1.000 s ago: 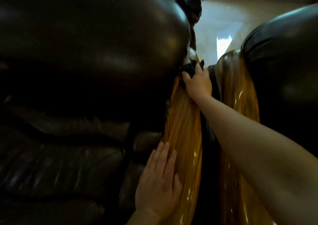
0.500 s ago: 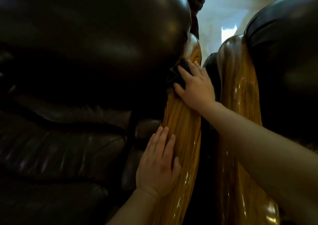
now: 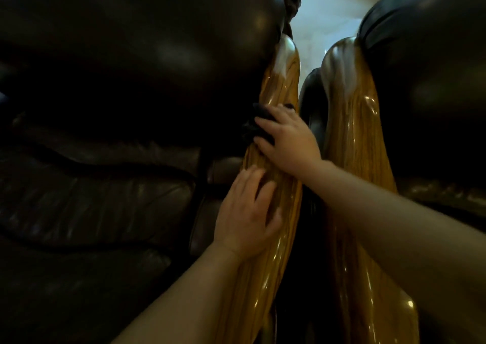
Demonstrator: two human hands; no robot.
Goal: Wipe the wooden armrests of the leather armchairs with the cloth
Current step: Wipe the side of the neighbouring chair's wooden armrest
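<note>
Two glossy wooden armrests run side by side up the middle: the left chair's armrest [image 3: 282, 80] and the right chair's armrest [image 3: 349, 122]. My right hand [image 3: 286, 139] presses a dark cloth [image 3: 256, 125] against the left armrest, at its edge by the leather back. Only part of the cloth shows beyond my fingers. My left hand [image 3: 247, 214] lies flat on the same armrest, lower down, fingers spread, holding nothing.
The dark leather armchair [image 3: 118, 80] fills the left, its seat cushion [image 3: 79, 212] below. The second leather armchair [image 3: 431, 67] rises at the right. A narrow dark gap [image 3: 311, 122] separates the armrests. A pale floor [image 3: 328, 9] shows beyond.
My right hand has drawn the cloth down the left armrest toward me, away from its far curved end. My left hand has stayed on the lower armrest.
</note>
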